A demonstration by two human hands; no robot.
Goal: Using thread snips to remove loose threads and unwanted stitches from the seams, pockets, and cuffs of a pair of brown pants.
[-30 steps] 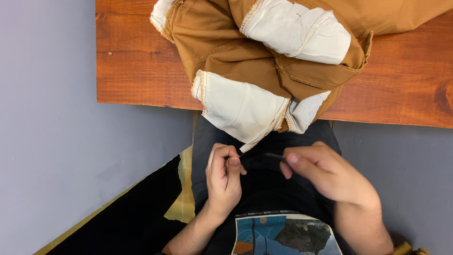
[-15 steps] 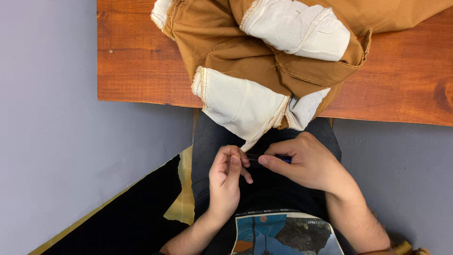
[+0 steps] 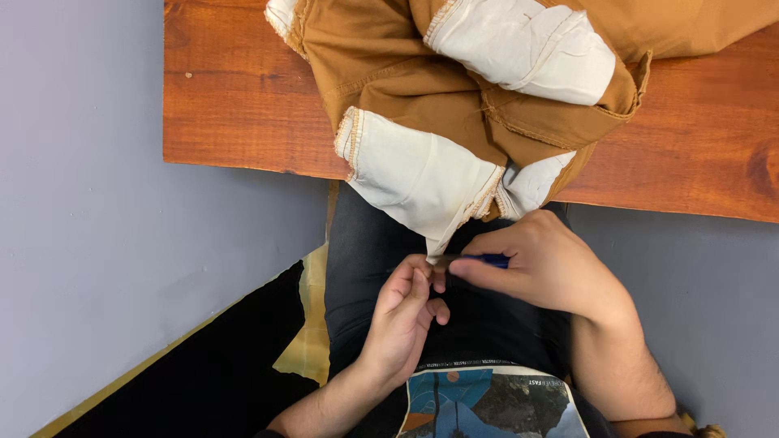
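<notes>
Brown trousers, turned inside out, lie on the wooden table. One white pocket lining hangs over the table's near edge towards my lap. My right hand pinches a thin tool with a blue handle, its dark tip pointing left. My left hand meets that tip just under the lining's lowest corner. Its thumb and forefinger are pressed together, and I cannot tell whether anything is between them.
A second white pocket lining lies on top of the trousers further back. Below the table are my dark-clothed lap, a grey floor and a black and yellow strip at lower left.
My right hand has moved left and up with the tool until it meets my left hand under the pocket lining. My left hand has risen slightly.
</notes>
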